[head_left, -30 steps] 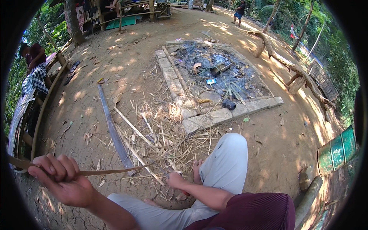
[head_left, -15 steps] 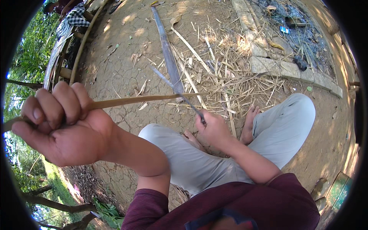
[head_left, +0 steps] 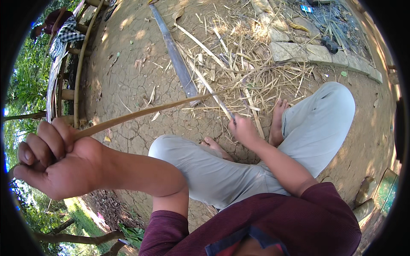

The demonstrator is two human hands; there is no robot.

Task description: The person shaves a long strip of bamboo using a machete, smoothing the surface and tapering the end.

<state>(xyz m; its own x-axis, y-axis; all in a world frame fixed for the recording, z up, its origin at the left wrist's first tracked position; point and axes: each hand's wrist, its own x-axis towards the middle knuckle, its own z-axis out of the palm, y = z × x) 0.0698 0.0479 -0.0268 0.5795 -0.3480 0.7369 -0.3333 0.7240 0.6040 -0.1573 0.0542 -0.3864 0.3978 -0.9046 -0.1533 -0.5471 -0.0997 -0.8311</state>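
Note:
My left hand [head_left: 60,164], raised at the left, is closed round a long thin bamboo strip [head_left: 141,112]. The strip runs rightward in a slight curve and tapers above the litter on the ground. My right hand [head_left: 245,131] is closed on the dark handle of a knife [head_left: 232,116] in front of my crossed legs. Its blade points up and left, close to the tapering end of the strip. Pale strips behind make the blade hard to pick out, and I cannot tell whether it touches the strip.
A dark split bamboo length [head_left: 174,55] lies on the cracked earth ahead. Pale shavings [head_left: 252,77] are heaped beside it. Stone blocks [head_left: 294,53] edge an ash patch [head_left: 329,25] at far right. Another person [head_left: 64,32] sits by a bamboo bench at far left.
My left hand has moved slightly left and down with the strip, which now slopes upward to the right. My right hand has shifted right and up with the knife. The view has tilted a little.

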